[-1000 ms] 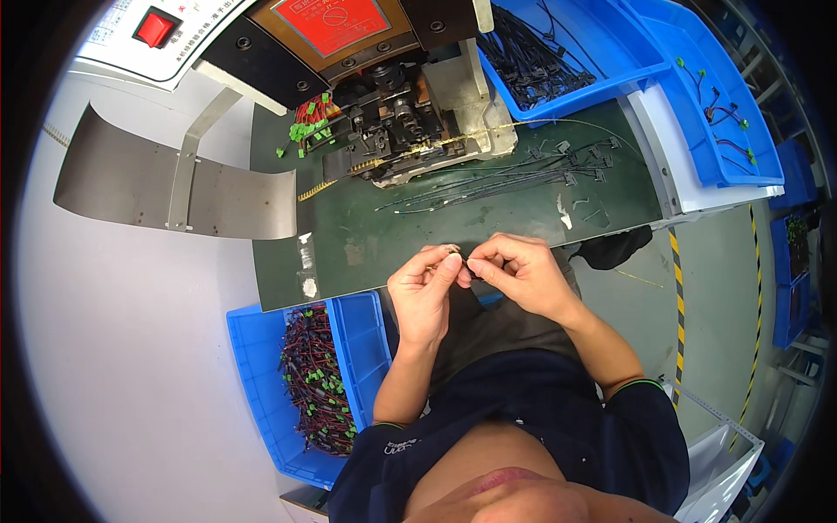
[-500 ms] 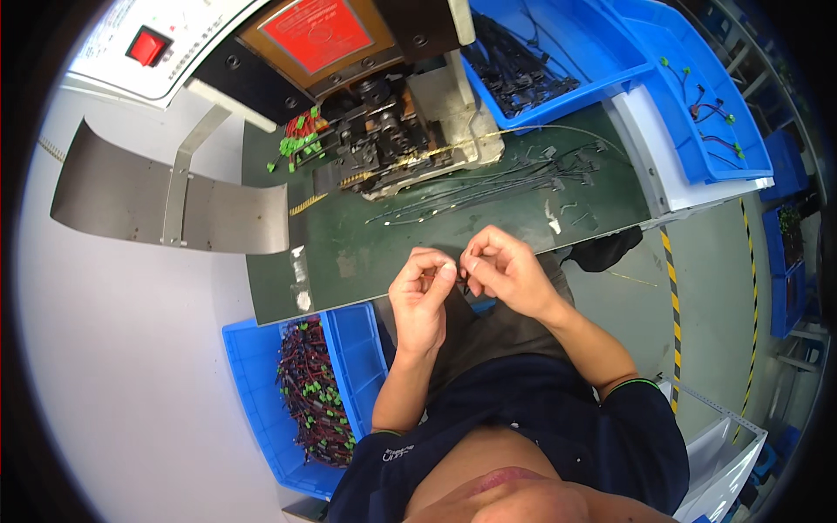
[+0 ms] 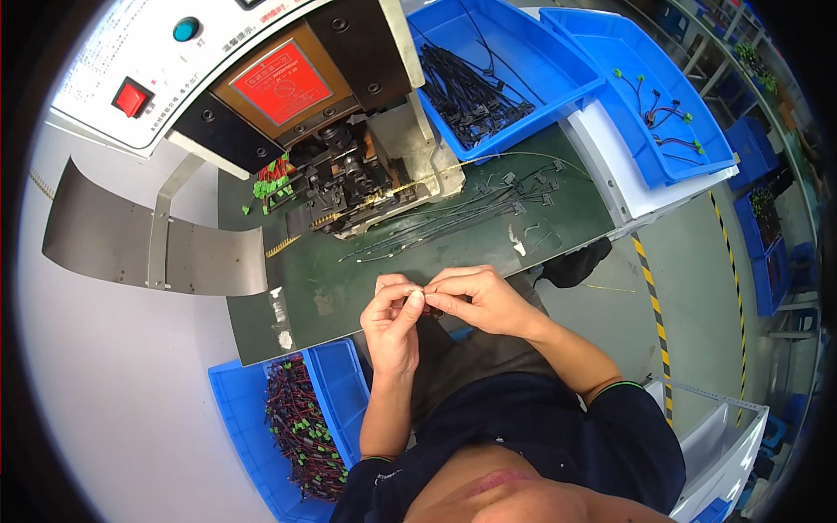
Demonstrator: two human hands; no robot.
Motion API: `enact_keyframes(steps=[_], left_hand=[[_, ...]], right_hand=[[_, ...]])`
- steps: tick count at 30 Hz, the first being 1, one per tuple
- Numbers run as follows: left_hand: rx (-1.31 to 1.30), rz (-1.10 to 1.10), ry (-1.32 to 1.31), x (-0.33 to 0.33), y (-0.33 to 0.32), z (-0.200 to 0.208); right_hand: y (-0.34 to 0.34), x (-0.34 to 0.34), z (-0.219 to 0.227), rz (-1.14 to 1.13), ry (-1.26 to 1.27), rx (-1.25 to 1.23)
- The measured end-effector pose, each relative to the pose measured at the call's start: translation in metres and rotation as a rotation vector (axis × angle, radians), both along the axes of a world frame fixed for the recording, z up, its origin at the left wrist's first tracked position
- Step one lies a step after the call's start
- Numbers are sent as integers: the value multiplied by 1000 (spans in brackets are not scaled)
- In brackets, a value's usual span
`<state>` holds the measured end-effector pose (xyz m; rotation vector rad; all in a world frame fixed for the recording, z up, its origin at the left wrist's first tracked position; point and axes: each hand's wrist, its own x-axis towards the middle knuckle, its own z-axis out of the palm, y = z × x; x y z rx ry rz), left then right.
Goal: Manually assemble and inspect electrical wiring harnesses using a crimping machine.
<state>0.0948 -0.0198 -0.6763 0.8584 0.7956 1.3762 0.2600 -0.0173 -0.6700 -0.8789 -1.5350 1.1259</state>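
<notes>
My left hand [image 3: 390, 327] and my right hand [image 3: 484, 301] meet in front of the bench edge, thumbs and fingertips pinched together. Whatever they hold is small and mostly covered by the fingers; a bit of dark red shows just below the fingertips. Beyond them, several thin black cables [image 3: 453, 213] with dark connectors lie loosely side by side on the green bench top [image 3: 349, 292]. Behind these stands a crimping machine [image 3: 349, 179], with a yellowish terminal strip [image 3: 288, 244] running into it. Red wires with green connectors [image 3: 273, 185] hang at its left side.
A blue bin [image 3: 545, 113] of black cables stands at the back, beside another blue bin [image 3: 693, 170] with a few green-ended wires. At lower left, a blue bin [image 3: 235, 405] holds a heap of dark red wires. A curved metal guide [image 3: 100, 240] juts out left.
My fingertips have come together, closing the small gap between my hands. The whole view has shifted, so the bench and machine sit lower and further left in the picture.
</notes>
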Motion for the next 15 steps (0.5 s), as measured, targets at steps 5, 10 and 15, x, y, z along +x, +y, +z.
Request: enact_keyframes(steps=[5, 10, 15], left_hand=[[16, -56, -9, -4, 16, 2], [-9, -79, -52, -7, 29, 0], [9, -131, 2, -16, 32, 2]], right_hand=[[10, -2, 18, 42, -104, -112], [18, -15, 15, -52, -126, -114], [26, -15, -1, -38, -47, -165]])
